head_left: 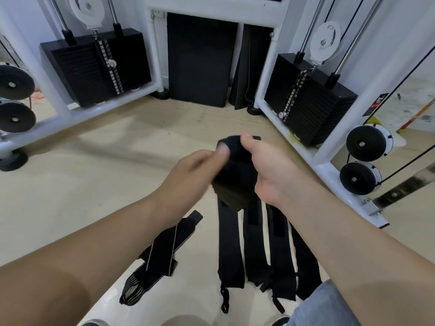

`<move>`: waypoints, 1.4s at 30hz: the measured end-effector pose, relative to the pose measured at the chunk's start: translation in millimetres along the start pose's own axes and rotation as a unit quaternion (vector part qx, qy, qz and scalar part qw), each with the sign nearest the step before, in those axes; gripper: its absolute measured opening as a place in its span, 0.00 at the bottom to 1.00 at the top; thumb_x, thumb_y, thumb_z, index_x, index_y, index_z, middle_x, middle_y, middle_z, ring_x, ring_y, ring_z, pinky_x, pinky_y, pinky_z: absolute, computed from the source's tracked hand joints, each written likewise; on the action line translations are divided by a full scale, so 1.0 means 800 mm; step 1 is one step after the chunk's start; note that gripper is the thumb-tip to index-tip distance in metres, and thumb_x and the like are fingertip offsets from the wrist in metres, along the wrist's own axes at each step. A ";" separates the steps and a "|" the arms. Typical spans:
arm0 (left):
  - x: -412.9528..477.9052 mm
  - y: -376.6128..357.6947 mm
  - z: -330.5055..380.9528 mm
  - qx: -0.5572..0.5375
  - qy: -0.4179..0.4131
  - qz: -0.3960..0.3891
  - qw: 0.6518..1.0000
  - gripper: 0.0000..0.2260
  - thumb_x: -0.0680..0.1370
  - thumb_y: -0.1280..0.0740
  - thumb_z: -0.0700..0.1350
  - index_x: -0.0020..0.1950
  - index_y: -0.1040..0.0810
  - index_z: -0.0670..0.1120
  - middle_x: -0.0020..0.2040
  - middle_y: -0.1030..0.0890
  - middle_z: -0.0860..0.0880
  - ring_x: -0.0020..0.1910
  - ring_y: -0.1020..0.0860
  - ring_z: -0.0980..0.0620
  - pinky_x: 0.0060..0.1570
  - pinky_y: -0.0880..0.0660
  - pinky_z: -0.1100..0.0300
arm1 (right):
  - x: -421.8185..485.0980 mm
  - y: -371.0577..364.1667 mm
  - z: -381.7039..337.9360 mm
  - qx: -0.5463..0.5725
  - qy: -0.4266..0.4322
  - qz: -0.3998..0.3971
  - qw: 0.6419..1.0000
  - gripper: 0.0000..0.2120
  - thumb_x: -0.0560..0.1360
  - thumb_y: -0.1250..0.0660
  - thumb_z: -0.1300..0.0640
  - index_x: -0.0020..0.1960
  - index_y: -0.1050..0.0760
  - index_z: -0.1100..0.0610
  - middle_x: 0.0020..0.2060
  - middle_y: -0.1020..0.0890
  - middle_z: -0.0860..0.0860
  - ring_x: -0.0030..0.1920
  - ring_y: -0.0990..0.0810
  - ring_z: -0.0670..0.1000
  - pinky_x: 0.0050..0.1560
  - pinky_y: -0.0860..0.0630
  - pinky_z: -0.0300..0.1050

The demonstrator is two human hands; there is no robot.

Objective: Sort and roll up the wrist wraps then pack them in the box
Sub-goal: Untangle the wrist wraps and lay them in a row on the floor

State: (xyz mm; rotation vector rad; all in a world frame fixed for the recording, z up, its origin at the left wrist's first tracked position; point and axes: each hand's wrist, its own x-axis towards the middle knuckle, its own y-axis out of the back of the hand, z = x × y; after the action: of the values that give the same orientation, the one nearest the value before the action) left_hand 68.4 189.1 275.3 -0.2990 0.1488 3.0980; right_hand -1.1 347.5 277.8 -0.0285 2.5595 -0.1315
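Observation:
Both hands hold one black wrist wrap up in the middle of the view, partly rolled at its top end. My left hand pinches its left side, thumb on the roll. My right hand grips its right side, thumb over the top. Below them, several black wrist wraps lie flat side by side on a white surface, thumb loops toward me. To their left lie black wraps with grey stripes, crossed over each other. No box is in view.
A white cable machine frame with black weight stacks stands right and left. Black mats lean against the back. Pulley wheels sit at the right. The floor is beige. My knee in grey shorts is at bottom right.

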 end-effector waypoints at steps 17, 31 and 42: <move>-0.006 0.033 -0.034 -0.111 0.139 0.036 0.983 0.04 0.82 0.30 0.36 0.56 0.19 0.42 0.46 0.12 0.44 0.38 0.14 0.49 0.35 0.19 0.57 | -0.050 0.014 0.090 -0.162 -0.091 -0.207 0.960 0.31 0.81 0.39 0.28 0.74 0.22 0.47 0.66 0.14 0.50 0.65 0.15 0.54 0.71 0.22 0.63; -0.008 0.003 -0.123 -0.177 0.197 -0.065 0.962 0.27 0.75 0.22 0.55 0.69 0.21 0.43 0.61 0.13 0.43 0.61 0.14 0.43 0.65 0.20 0.44 | 0.042 -0.020 0.089 0.111 -0.097 0.012 0.989 0.17 0.85 0.31 0.52 0.70 0.21 0.58 0.60 0.14 0.61 0.59 0.14 0.64 0.49 0.16 0.59; 0.018 -0.017 -0.241 -0.050 0.290 -0.102 0.950 0.12 0.82 0.27 0.48 0.65 0.17 0.52 0.56 0.11 0.54 0.58 0.14 0.53 0.65 0.20 0.53 | 0.182 -0.030 0.106 0.047 -0.061 0.079 0.994 0.18 0.79 0.28 0.54 0.68 0.20 0.54 0.61 0.14 0.57 0.60 0.16 0.62 0.66 0.21 0.63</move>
State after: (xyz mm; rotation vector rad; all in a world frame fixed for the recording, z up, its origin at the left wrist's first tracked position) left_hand 91.4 184.1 83.2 -1.1415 -0.0305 2.7221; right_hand -77.1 309.4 130.3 0.1952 2.4201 -0.1840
